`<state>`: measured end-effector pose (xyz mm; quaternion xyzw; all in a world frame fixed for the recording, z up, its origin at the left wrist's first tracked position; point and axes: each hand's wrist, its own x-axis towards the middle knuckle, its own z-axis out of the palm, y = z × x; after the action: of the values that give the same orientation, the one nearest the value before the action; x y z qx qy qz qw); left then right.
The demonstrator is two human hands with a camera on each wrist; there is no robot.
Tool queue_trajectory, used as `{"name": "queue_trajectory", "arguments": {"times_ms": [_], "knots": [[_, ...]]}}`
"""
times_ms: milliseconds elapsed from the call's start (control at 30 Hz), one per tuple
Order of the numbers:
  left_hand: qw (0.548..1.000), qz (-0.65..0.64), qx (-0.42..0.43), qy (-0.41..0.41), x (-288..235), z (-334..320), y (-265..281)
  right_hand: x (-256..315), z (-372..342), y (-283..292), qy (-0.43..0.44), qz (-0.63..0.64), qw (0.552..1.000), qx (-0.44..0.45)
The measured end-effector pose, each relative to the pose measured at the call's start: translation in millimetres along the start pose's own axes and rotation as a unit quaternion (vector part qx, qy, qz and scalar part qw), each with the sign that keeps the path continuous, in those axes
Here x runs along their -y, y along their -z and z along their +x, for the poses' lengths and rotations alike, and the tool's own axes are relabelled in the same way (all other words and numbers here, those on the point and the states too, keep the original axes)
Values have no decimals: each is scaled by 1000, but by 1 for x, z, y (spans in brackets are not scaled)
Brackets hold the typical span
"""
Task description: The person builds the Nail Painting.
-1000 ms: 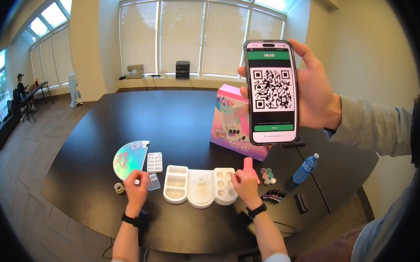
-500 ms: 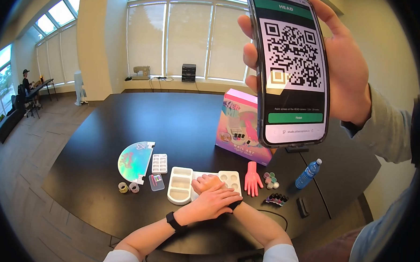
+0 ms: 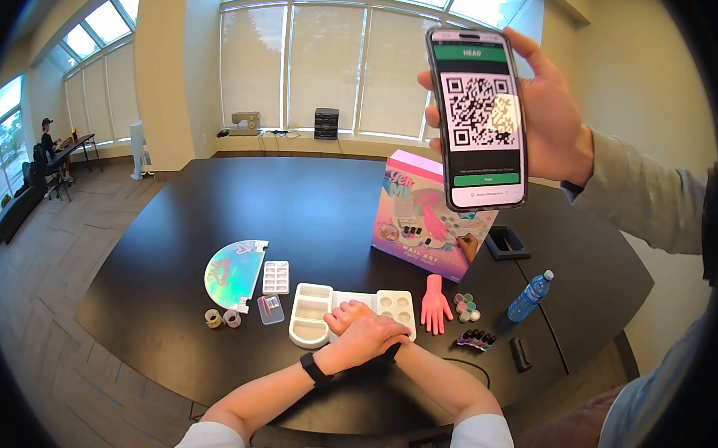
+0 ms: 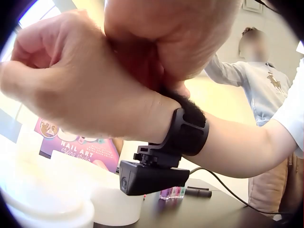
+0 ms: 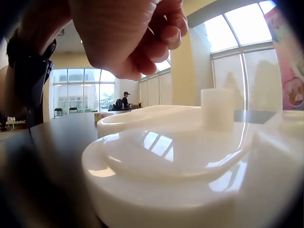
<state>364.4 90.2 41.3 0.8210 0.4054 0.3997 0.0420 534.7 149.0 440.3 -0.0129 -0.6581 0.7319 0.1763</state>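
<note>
Dark table [image 3: 279, 220], tall windows [image 3: 326, 70] | your left hand [image 3: 362, 340] clasps your right wristband [image 4: 187, 133] | your right hand [image 3: 349, 314], fingers curled together, hovers over white tray [image 3: 311, 301] toward near edge

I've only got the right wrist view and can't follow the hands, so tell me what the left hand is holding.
Observer: The left hand holds the right wrist at its black wristband.

Operator: Good. I see the white tray with its short post. Report something beside it that I can't see.

Observer: A pink model hand is on the table, just right of the tray in the head view.

Operator: Now check for anyone else close by.

Observer: Another person's hand is holding up a phone.
</note>
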Motion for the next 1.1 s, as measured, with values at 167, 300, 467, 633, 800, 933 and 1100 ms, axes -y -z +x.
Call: {"name": "queue_trajectory", "arguments": {"times_ms": [167, 300, 467, 633, 800, 933, 1100], "knots": [[990, 81, -111, -39, -16, 8, 26, -13, -1, 35, -26, 20, 999, -37], [992, -13, -118, -45, -2, 12, 25, -19, -8, 46, -44, 34, 996, -71], [989, -50, -131, -46, -1, 12, 21, -20, -13, 38, -45, 33, 996, -74], [980, 43, -123, -153, -14, 11, 25, -18, -10, 10, -23, 22, 998, -60], [985, 45, -136, -94, 7, 12, 28, -13, -6, -18, -6, 18, 999, -33], [989, 29, -135, -53, 6, 4, 21, -11, -3, -37, -1, 25, 1000, -9], [993, -7, -115, 38, -17, 0, 27, -3, 0, -41, -22, 38, 997, 59]]}}
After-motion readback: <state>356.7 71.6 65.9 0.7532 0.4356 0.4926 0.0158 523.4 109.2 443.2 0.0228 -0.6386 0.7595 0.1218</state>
